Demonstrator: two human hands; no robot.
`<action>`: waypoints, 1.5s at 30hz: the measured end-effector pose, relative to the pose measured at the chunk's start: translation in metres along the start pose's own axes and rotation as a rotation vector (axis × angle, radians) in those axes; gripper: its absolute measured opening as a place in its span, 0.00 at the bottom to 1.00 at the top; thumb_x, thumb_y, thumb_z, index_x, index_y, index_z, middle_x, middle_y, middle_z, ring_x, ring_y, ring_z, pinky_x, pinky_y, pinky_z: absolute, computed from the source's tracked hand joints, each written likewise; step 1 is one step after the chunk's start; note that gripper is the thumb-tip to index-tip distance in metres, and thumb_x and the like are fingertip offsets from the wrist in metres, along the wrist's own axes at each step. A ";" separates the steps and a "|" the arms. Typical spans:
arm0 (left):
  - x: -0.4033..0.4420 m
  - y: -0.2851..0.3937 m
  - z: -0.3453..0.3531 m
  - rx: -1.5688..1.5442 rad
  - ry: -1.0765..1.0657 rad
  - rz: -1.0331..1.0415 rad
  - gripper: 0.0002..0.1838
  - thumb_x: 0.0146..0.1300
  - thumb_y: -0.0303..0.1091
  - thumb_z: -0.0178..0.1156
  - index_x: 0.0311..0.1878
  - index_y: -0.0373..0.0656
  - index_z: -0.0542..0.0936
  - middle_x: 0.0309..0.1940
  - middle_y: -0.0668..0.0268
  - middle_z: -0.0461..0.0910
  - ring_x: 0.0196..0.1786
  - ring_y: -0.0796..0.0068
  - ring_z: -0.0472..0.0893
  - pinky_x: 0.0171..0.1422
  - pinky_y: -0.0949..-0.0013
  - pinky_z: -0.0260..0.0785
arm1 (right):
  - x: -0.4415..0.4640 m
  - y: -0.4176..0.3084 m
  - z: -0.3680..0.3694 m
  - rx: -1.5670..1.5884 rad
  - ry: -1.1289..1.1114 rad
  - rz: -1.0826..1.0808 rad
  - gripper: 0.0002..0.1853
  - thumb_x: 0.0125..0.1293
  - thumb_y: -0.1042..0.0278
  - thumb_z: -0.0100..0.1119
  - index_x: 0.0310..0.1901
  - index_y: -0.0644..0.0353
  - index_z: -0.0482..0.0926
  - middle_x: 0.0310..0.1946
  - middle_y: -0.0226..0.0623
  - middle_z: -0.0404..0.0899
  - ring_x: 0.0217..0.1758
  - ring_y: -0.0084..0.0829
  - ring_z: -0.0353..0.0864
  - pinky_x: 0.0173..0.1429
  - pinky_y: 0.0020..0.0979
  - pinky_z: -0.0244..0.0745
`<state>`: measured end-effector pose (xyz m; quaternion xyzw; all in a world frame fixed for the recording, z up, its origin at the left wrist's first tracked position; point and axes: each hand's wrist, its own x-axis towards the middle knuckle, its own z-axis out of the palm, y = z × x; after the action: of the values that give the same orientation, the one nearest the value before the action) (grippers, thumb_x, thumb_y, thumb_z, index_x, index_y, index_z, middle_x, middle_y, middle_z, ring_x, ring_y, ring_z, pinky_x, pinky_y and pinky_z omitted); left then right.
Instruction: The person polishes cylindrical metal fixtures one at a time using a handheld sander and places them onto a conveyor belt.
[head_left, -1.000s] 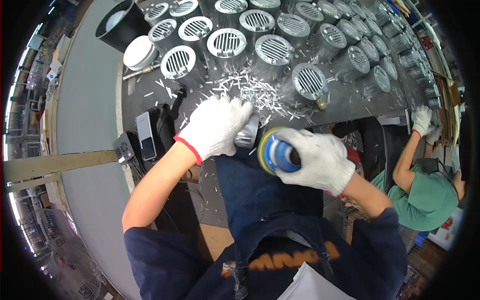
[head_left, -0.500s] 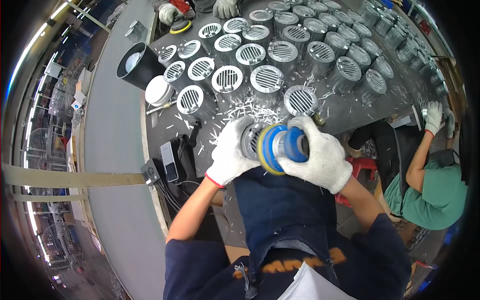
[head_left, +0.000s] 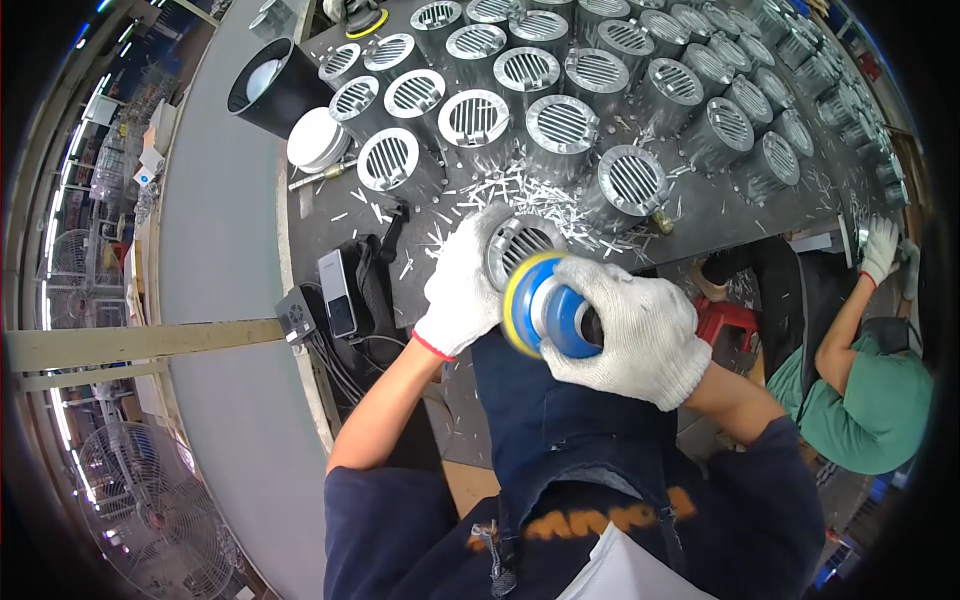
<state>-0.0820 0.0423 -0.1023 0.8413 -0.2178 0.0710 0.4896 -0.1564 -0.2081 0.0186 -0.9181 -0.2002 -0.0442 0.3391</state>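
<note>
My left hand (head_left: 463, 280), in a white knit glove, is closed on the side of a metal cylinder with a slotted grille top (head_left: 521, 243), held near the bench edge. In my gloved right hand (head_left: 640, 328) is a round blue sander (head_left: 566, 318) with a yellow-edged pad. The pad sits at the lower right of the grille and overlaps it from this angle; whether it touches the metal I cannot tell. Just beyond my hands stands another slotted metal cylinder (head_left: 632, 182) on the bench, among loose metal slivers (head_left: 540, 203).
Several more slotted cylinders (head_left: 527, 72) stand in rows across the dark bench (head_left: 715, 228). At left are a black bin (head_left: 290, 95), stacked white discs (head_left: 318, 138) and a power bank with cables (head_left: 338, 292). A co-worker in green (head_left: 850, 400) sits at right.
My right hand and the sander have shifted slightly down and left, showing more of the grille. The cylinder in my left hand is tipped more toward me. The view has also shifted slightly.
</note>
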 end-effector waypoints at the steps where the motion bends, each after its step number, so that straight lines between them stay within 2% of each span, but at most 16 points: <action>1: 0.000 0.001 0.001 -0.020 -0.004 -0.080 0.54 0.56 0.51 0.95 0.82 0.36 0.80 0.74 0.43 0.86 0.75 0.40 0.87 0.81 0.45 0.79 | -0.002 -0.001 -0.005 -0.043 -0.065 -0.001 0.42 0.58 0.47 0.91 0.71 0.57 0.86 0.50 0.50 0.96 0.44 0.51 1.00 0.51 0.47 0.97; 6: 0.003 -0.002 -0.010 0.028 -0.069 0.027 0.61 0.45 0.52 0.98 0.82 0.37 0.80 0.75 0.46 0.85 0.78 0.39 0.85 0.83 0.44 0.78 | 0.001 0.009 -0.029 -0.158 -0.132 0.039 0.39 0.56 0.50 0.90 0.68 0.56 0.87 0.46 0.47 0.95 0.41 0.49 0.99 0.48 0.46 0.96; 8: 0.010 -0.002 -0.011 0.106 -0.183 0.132 0.63 0.48 0.46 1.00 0.86 0.38 0.76 0.78 0.52 0.84 0.79 0.54 0.87 0.86 0.53 0.80 | 0.007 0.021 -0.033 -0.180 -0.086 0.017 0.37 0.57 0.50 0.89 0.67 0.52 0.88 0.49 0.47 0.95 0.44 0.50 0.99 0.51 0.46 0.96; 9: 0.011 -0.003 -0.011 0.105 -0.183 0.140 0.63 0.48 0.46 1.00 0.86 0.38 0.76 0.78 0.52 0.84 0.79 0.54 0.87 0.86 0.53 0.80 | 0.012 0.026 -0.035 -0.193 -0.075 0.017 0.36 0.57 0.50 0.89 0.67 0.53 0.88 0.51 0.47 0.95 0.45 0.50 0.99 0.53 0.46 0.96; 16: 0.010 -0.005 -0.015 0.012 -0.202 0.084 0.67 0.48 0.44 1.01 0.88 0.36 0.72 0.82 0.51 0.80 0.83 0.53 0.83 0.88 0.51 0.78 | 0.035 0.029 -0.029 -0.072 -0.020 -0.049 0.36 0.59 0.50 0.88 0.67 0.55 0.88 0.51 0.51 0.96 0.48 0.52 1.00 0.55 0.48 0.97; 18: 0.003 -0.006 -0.010 -0.027 -0.225 -0.030 0.67 0.50 0.44 1.00 0.89 0.35 0.70 0.83 0.50 0.78 0.84 0.53 0.81 0.90 0.50 0.76 | 0.029 0.022 -0.022 -0.033 -0.030 -0.053 0.38 0.59 0.48 0.87 0.71 0.45 0.86 0.47 0.48 0.96 0.44 0.51 0.99 0.49 0.48 0.96; 20: -0.004 -0.024 0.000 0.005 -0.144 0.011 0.63 0.57 0.40 0.96 0.91 0.34 0.68 0.84 0.49 0.77 0.85 0.54 0.80 0.91 0.51 0.75 | 0.020 0.005 -0.007 0.076 0.077 -0.028 0.38 0.58 0.47 0.89 0.69 0.45 0.87 0.45 0.50 0.95 0.41 0.50 1.00 0.48 0.48 0.96; 22: -0.004 -0.031 0.003 -0.023 -0.177 -0.006 0.57 0.65 0.36 0.91 0.91 0.34 0.68 0.85 0.48 0.76 0.86 0.55 0.79 0.93 0.51 0.73 | 0.011 -0.001 0.002 0.085 0.012 0.007 0.39 0.56 0.49 0.90 0.67 0.56 0.88 0.49 0.49 0.95 0.45 0.49 1.00 0.53 0.46 0.97; 24: -0.007 -0.035 0.019 -0.194 0.034 -0.099 0.35 0.74 0.33 0.80 0.81 0.36 0.82 0.72 0.44 0.88 0.73 0.40 0.88 0.77 0.47 0.82 | 0.007 -0.010 0.001 0.079 -0.012 0.004 0.40 0.56 0.49 0.91 0.69 0.57 0.88 0.49 0.49 0.95 0.46 0.49 1.00 0.55 0.45 0.97; 25: -0.005 -0.024 0.005 -0.052 -0.026 0.016 0.37 0.73 0.35 0.82 0.81 0.36 0.81 0.72 0.45 0.88 0.73 0.40 0.89 0.78 0.47 0.81 | 0.008 -0.015 -0.001 0.042 -0.055 0.051 0.40 0.57 0.50 0.91 0.69 0.58 0.88 0.49 0.49 0.95 0.47 0.49 1.00 0.55 0.45 0.97; 28: 0.001 0.005 -0.006 -0.035 -0.067 -0.042 0.40 0.70 0.38 0.85 0.81 0.37 0.81 0.73 0.45 0.87 0.75 0.42 0.88 0.80 0.47 0.80 | 0.006 -0.013 0.002 0.001 -0.002 0.122 0.40 0.57 0.52 0.91 0.69 0.60 0.87 0.53 0.52 0.96 0.49 0.51 1.00 0.57 0.47 0.97; 32: 0.005 0.002 -0.009 0.046 -0.072 0.041 0.55 0.53 0.47 0.96 0.82 0.38 0.80 0.74 0.47 0.86 0.76 0.43 0.88 0.81 0.48 0.81 | 0.004 0.006 -0.008 -0.059 -0.062 0.111 0.40 0.57 0.53 0.91 0.69 0.60 0.86 0.56 0.54 0.95 0.52 0.52 1.00 0.61 0.47 0.97; 33: 0.008 0.005 -0.016 0.081 -0.132 0.058 0.64 0.50 0.47 1.00 0.87 0.38 0.74 0.79 0.50 0.85 0.79 0.54 0.88 0.85 0.53 0.81 | 0.003 0.008 -0.011 -0.070 -0.088 0.115 0.40 0.57 0.53 0.90 0.69 0.60 0.86 0.57 0.54 0.95 0.53 0.52 1.00 0.61 0.47 0.97; 36: 0.006 -0.003 -0.016 0.073 -0.134 0.094 0.66 0.47 0.47 1.01 0.87 0.38 0.74 0.79 0.52 0.85 0.79 0.54 0.88 0.85 0.52 0.81 | 0.012 0.024 -0.008 -0.057 0.047 0.005 0.37 0.60 0.49 0.87 0.70 0.51 0.87 0.47 0.54 0.95 0.41 0.53 1.00 0.50 0.51 0.98; 40: 0.006 -0.001 -0.018 0.114 -0.154 0.072 0.68 0.45 0.50 1.02 0.87 0.36 0.73 0.79 0.50 0.85 0.78 0.52 0.88 0.85 0.51 0.81 | 0.031 0.025 -0.017 -0.029 0.061 0.098 0.35 0.63 0.49 0.85 0.69 0.52 0.84 0.49 0.48 0.96 0.46 0.52 1.00 0.54 0.50 0.97; 45: 0.011 -0.005 -0.014 0.002 -0.151 0.066 0.63 0.49 0.46 1.00 0.86 0.36 0.75 0.78 0.50 0.86 0.78 0.54 0.88 0.85 0.54 0.80 | 0.015 0.014 -0.008 -0.023 0.031 0.011 0.35 0.59 0.51 0.87 0.66 0.52 0.84 0.48 0.50 0.95 0.45 0.52 1.00 0.51 0.50 0.97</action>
<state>-0.0691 0.0533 -0.0952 0.8371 -0.2816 0.0237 0.4684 -0.1371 -0.2178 0.0192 -0.9222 -0.1891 -0.0590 0.3320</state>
